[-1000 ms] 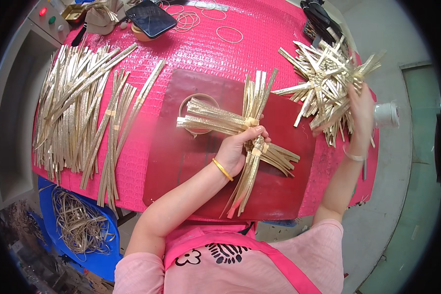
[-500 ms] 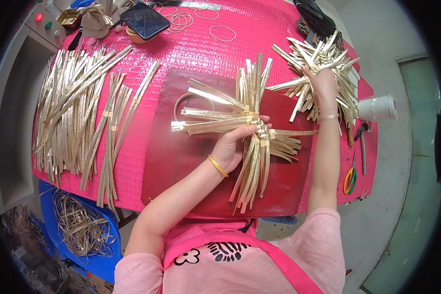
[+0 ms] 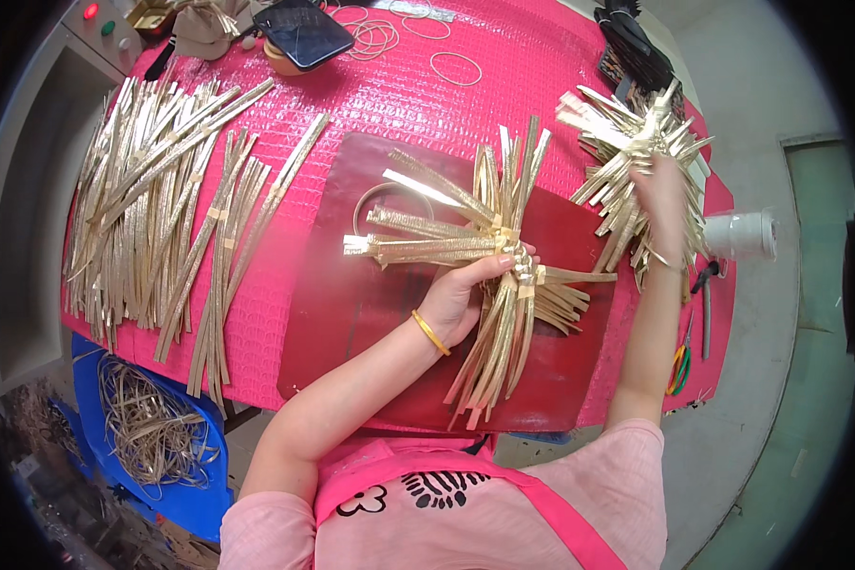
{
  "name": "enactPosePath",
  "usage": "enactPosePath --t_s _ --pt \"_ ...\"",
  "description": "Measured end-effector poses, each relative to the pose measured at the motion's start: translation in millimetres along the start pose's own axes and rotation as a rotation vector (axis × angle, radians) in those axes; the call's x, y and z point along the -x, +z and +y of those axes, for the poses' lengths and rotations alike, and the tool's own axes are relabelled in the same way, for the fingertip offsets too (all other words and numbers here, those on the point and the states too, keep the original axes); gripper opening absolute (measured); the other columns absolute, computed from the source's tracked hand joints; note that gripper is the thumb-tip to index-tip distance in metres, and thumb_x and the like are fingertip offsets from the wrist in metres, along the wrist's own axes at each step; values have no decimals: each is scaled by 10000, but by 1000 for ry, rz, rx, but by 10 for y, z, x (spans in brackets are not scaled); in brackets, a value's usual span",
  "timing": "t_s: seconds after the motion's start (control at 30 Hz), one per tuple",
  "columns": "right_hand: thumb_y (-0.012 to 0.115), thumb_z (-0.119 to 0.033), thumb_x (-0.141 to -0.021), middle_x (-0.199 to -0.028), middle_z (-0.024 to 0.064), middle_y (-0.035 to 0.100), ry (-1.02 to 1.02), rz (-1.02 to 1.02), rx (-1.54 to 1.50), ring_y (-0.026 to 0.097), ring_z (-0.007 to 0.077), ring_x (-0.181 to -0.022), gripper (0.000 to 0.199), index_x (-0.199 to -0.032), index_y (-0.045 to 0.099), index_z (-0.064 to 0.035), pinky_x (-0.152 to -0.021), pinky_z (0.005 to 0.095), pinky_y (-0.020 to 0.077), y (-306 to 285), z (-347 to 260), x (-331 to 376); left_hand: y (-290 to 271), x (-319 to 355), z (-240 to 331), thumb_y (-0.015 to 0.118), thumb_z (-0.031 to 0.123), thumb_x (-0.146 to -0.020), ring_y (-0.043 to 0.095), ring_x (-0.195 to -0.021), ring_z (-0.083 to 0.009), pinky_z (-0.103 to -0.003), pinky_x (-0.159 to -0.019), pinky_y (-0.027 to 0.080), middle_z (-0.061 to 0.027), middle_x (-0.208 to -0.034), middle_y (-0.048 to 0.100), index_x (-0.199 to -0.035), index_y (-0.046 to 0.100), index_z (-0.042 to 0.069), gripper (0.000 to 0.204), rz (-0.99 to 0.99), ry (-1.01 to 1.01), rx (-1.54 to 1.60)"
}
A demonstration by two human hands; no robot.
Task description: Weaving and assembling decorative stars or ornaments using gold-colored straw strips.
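A woven cross-shaped piece of flat gold strips (image 3: 518,271), with loose ends fanning out on all sides, is held over a dark red mat. My left hand (image 3: 461,299) grips its braided middle, thumb on top and fingertips showing at the far side. Small tan tape bands hold some of its strip bundles together. At the right, my right hand (image 3: 663,195) touches a heap of similar woven gold pieces (image 3: 627,138). Motion smears that hand, so its finger closure is unclear.
Long gold strips (image 3: 152,209) lie at the left on the pink table cover (image 3: 408,85). A blue bin (image 3: 214,475) of tangled strips stands below. A phone (image 3: 304,33) sits at the back. Scissors (image 3: 679,366) and a white spool (image 3: 736,235) are at the right edge.
The whole view has shifted slightly. My right hand has drawn back a little on the heap, and a bright strip piece on top now lies differently. My left hand keeps its hold.
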State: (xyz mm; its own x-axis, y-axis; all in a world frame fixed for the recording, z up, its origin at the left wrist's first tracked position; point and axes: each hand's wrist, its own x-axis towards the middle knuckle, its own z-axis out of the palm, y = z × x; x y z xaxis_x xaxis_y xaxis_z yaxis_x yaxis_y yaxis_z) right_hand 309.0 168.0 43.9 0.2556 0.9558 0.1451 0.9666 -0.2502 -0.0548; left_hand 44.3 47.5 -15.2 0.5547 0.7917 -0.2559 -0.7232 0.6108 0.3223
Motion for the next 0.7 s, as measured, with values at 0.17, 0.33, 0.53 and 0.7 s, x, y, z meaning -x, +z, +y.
enactPosePath --t_s 0.17,0.33,0.53,0.7 --pt "563 -157 -688 -744 137 568 -128 -120 -390 542 269 -621 262 -896 536 -2 -573 315 422 -1033 -686 905 -18 41 2 534 177 -766 479 -980 -199 -315 -875 353 -113 -1039 509 -1097 429 0 390 4 -44 -8" --pt "631 -406 -639 -709 108 535 -739 -335 -119 542 279 -690 400 -745 526 -36 -601 359 424 -450 -1122 1411 -79 56 -85 570 122 -740 517 -901 -163 -272 -816 398 -70 -956 542 -1060 456 23 354 -3 28 -35" --pt "611 -414 -659 -918 148 553 -91 373 382 506 328 -888 454 -911 505 -52 -740 408 384 -117 -68 -345 -7 -23 -92 531 158 -741 499 -932 -210 -339 -844 385 -109 -948 520 -1000 453 -7 317 -68 -79 55" --pt "620 -312 -622 -943 162 538 62 128 212 486 304 -934 423 -933 517 -44 -794 441 350 -30 92 -576 -88 -17 -67 533 153 -738 492 -960 -219 -355 -849 388 -110 -959 516 -1005 453 -4 320 -36 -11 -11"
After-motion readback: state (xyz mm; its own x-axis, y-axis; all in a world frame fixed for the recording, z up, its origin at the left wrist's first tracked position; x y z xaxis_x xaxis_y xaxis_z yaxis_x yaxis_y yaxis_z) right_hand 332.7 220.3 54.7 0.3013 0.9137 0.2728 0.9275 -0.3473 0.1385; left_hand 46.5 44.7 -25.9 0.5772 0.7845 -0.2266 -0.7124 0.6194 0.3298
